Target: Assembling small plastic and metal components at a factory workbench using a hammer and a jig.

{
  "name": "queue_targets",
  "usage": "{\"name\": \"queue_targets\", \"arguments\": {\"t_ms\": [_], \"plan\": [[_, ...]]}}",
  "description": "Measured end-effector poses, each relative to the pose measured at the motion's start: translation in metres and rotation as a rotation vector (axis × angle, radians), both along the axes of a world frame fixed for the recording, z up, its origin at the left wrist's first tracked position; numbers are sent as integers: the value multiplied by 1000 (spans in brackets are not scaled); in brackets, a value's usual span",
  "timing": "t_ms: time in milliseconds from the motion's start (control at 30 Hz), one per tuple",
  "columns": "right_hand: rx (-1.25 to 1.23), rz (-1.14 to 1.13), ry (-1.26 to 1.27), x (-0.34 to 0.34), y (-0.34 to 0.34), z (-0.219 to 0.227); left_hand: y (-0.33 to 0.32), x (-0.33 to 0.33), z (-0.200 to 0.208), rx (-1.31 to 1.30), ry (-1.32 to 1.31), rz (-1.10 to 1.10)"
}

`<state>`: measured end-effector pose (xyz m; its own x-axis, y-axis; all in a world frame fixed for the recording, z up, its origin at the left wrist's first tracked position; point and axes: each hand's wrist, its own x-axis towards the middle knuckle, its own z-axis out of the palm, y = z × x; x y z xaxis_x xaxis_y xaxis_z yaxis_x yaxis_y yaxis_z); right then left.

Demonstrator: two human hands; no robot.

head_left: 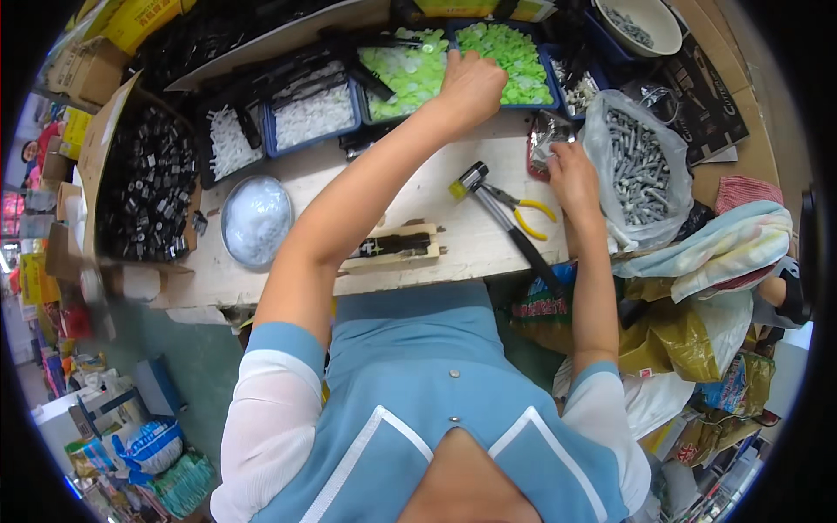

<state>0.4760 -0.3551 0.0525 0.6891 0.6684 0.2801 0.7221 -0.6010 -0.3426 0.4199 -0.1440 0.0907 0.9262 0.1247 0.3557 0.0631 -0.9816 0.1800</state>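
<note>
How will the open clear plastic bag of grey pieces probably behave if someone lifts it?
The plastic bag is probably floppy, since its thin wall looks wrinkled. It is likely rather heavy, as many small grey pieces, which look like metal, fill it. These may shift or spill if it tilts, because the top is wide open.

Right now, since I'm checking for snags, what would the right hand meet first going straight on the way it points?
The right hand would likely meet the small red tray of silvery pieces first, perhaps touching it now; depth is unclear.
</note>
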Motion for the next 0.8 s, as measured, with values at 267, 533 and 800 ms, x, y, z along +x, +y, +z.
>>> {"name": "queue_targets", "arguments": {"t_ms": [267,533,800], "plan": [[-239,16,-39,21,18,-11,8,53,-18,110,232,-24],[-72,28,-2,23,8,-11,37,46,-1,-609,-25,-50],[143,8,1,20,-1,-12,17,-63,14,-1743,-185,-55]]}}
